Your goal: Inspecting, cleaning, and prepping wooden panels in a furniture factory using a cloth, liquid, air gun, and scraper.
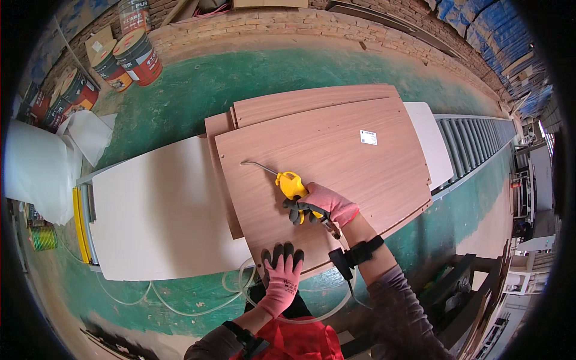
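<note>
The person's right hand (330, 203), in a pink glove with dark fingertips, holds a yellow air gun (291, 185); its grip is wrapped around the handle. The gun is above the near-left part of a brown wood-grain panel (336, 144), its thin metal nozzle (259, 164) pointing to the far left. Whether the nozzle tip touches the surface cannot be told.

The left hand (283, 284), gloved alike, holds nothing: its grip is wide, the fingers spread and laid over the panel's near edge, left of the right hand. A white label (368, 137) is on the panel's far right part.

This panel lies on top of other brown panels, one of which (312, 101) shows along the far side. Beneath them, a pale board (141, 210) extends to the left, and a roller conveyor (474, 141) runs off to the right. A clear hose (204, 312) loops on the near side. Paint-style cans (138, 58) are grouped at the far left on the green floor (198, 75).
</note>
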